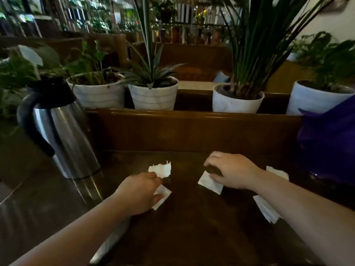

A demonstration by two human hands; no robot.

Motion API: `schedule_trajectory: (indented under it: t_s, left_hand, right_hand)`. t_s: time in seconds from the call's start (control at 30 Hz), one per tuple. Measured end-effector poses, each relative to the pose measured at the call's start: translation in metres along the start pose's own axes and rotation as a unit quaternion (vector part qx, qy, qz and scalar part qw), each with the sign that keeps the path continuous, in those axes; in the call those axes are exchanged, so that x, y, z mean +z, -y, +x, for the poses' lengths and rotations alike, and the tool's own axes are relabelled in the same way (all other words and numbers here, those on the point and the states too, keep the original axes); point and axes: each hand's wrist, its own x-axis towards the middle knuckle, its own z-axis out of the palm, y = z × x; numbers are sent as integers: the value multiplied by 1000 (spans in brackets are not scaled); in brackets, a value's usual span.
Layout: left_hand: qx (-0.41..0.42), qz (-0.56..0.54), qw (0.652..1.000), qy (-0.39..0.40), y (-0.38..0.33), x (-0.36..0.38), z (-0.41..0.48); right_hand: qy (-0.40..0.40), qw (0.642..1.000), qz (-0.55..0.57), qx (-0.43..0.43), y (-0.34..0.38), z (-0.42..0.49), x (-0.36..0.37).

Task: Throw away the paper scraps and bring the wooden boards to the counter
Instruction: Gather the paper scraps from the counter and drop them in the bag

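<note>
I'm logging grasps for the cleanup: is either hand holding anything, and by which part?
The left hand pinches the torn paper scrap by its lower edge. The right hand rests on another scrap; whether it grips it cannot be told.

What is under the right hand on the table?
A white paper scrap lies under the right hand, its lower corner sticking out toward the camera. The fingers curl over something dark, too dim to identify. How far the scrap extends beneath the palm is hidden.
</note>
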Motion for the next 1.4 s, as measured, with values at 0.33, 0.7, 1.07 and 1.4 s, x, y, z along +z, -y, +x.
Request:
schedule_trajectory:
  t_s: [0.33, 0.7, 1.07, 1.4]
  left_hand:
    - [71, 22, 997, 6, -9, 2, 3]
    - [-38, -12, 996, -81, 20, -5, 47]
    - [-47, -18, 999, -14, 0, 17, 70]
    - [138, -136, 973, -126, -104, -7, 80]
  right_hand:
    - [94, 995, -4, 9, -21, 18, 21]
    - [77, 995, 58, -9, -19, 24, 35]
    - [-4, 991, 115, 65, -65, -36, -3]
    - [12, 977, 143, 155, -97, -120, 19]
